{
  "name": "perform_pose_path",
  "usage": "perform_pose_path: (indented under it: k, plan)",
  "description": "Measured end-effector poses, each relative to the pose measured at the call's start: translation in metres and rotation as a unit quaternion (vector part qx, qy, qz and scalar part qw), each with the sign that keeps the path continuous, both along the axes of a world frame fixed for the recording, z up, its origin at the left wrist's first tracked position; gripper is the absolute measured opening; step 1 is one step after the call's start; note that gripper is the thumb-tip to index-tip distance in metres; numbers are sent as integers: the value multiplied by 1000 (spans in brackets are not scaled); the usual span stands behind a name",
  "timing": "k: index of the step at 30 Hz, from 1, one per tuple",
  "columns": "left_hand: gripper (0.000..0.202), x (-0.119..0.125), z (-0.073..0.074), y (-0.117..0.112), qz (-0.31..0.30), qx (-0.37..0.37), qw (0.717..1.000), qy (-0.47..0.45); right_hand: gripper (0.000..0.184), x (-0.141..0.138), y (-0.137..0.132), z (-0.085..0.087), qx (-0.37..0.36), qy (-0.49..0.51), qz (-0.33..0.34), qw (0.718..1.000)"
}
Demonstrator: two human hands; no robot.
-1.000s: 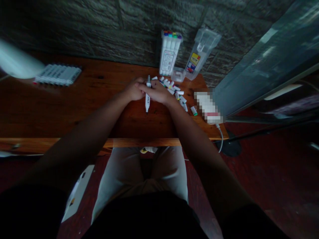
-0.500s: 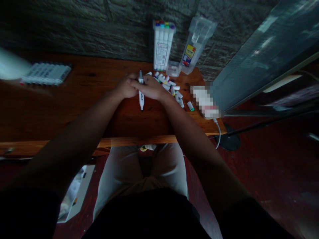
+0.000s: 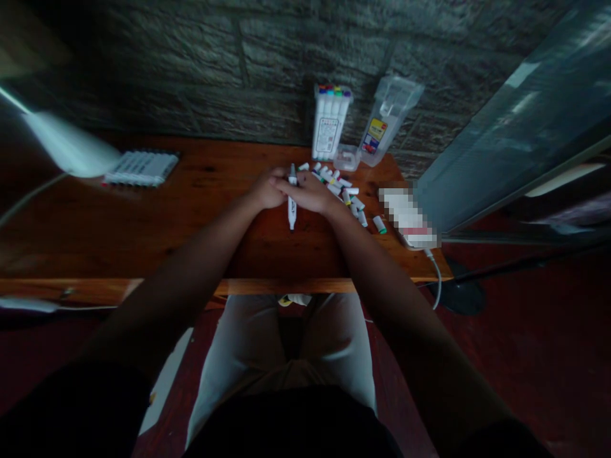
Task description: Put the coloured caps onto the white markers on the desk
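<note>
A white marker (image 3: 292, 213) with a grey end stands nearly upright in the picture, held where my two hands meet above the table. My right hand (image 3: 312, 192) is closed on it, the thumb laid across the barrel toward the left. My left hand (image 3: 270, 189) presses against the right one, closed around the marker from the other side; most of its fingers are hidden. Just right of my hands lies a scatter of loose marker caps (image 3: 347, 194), white with coloured ends. One cap (image 3: 379, 224) with a green end lies apart from them.
Against the stone wall stand a case of markers (image 3: 329, 130), an open clear case (image 3: 386, 121) and a small clear lid (image 3: 347, 158). A row of markers (image 3: 143, 167) lies left on the wooden table (image 3: 205, 242), beside a white lamp (image 3: 71, 143). A blurred-out device (image 3: 409, 217) with a cable is at right.
The view has shifted, so everything sits lower and further right in the picture. My hands keep the same clasp on the marker, and the caps and cases have not moved.
</note>
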State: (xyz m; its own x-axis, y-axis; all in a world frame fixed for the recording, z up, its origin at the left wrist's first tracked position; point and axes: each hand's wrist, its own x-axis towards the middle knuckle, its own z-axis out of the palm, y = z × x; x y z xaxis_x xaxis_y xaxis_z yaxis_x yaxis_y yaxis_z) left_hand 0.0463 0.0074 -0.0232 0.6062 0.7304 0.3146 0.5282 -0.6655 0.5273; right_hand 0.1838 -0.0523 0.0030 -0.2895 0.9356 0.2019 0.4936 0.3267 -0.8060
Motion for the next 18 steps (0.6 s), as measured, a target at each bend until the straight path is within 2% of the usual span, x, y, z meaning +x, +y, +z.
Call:
perform_pose_path:
  k: [7, 18]
  plan:
    - [30, -1, 4, -2, -40, -14, 999, 4, 45, 2, 0, -3, -9, 24, 11, 1000]
    - [34, -1, 10, -9, -20, -4, 1000, 6, 40, 1, -4, 1, -47, 51, 2, 998]
